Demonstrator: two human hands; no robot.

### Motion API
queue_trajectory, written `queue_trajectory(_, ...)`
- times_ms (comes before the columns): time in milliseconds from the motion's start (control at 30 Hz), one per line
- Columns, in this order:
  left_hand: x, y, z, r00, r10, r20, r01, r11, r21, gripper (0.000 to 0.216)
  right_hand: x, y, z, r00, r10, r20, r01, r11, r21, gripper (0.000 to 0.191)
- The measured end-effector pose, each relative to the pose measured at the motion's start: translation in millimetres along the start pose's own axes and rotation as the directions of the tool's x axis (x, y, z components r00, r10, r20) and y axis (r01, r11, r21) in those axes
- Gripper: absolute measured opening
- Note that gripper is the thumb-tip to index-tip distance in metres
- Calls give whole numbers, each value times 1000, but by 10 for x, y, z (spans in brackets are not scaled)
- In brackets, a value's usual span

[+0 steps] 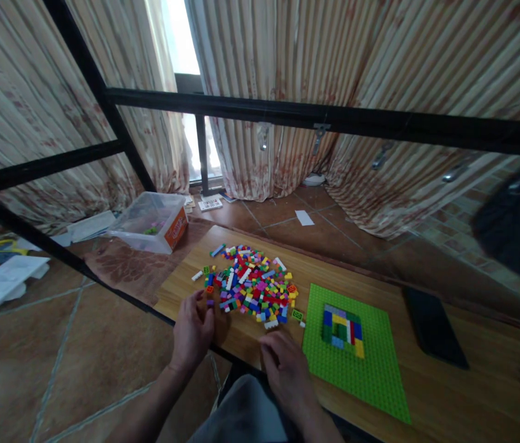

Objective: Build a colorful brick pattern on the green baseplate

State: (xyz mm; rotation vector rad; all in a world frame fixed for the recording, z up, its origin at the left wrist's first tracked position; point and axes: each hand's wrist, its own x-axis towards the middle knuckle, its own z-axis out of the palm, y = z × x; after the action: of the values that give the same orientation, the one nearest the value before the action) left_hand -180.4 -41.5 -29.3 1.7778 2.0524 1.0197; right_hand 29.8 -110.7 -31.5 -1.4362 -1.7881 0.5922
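Note:
My left hand (191, 329) rests at the near left edge of the brick pile, its fingers bent and the thumb apart from them. A purple brick (210, 303) and an orange brick (209, 289) lie just beyond its fingertips. My right hand (286, 364) is curled at the table's front edge, between the pile and the baseplate; its fingertips are partly hidden, and nothing can be made out in them. Loose toy bricks (260, 286) of many colours lie heaped ahead of both hands. On the green baseplate (375, 381) stands a rectangular ring of multicoloured bricks (356, 329).
A black phone-like slab (435, 326) lies right of the baseplate on the wooden table (485, 394). Beyond the table's left end, a clear plastic bin (144, 224) sits on the floor. Black metal bars (250, 109) cross in front of the curtains.

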Motion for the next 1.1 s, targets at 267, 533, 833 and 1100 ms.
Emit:
queue_trajectory(267, 128, -22, 14, 989, 81, 120, -83, 996, 13, 33, 216, 50, 11, 1000, 22, 14, -21, 999, -40, 20)
queue_trajectory(533, 15, 180, -32, 992, -95, 80, 114, 957, -267, 45, 81, -53, 2, 988, 61, -145, -55, 997, 48, 24)
queue_trajectory(833, -559, 807, 295, 722, -3, 692, 594, 516, -618, 34, -142, -190, -260, 979, 156, -134, -139, 982, 127, 24)
queue_trajectory(1100, -742, 1004, 456, 541, 18, 841, 745, 453, -489, 26, -451, 16, -432, 958, 216, -189, -200, 975, 100, 23)
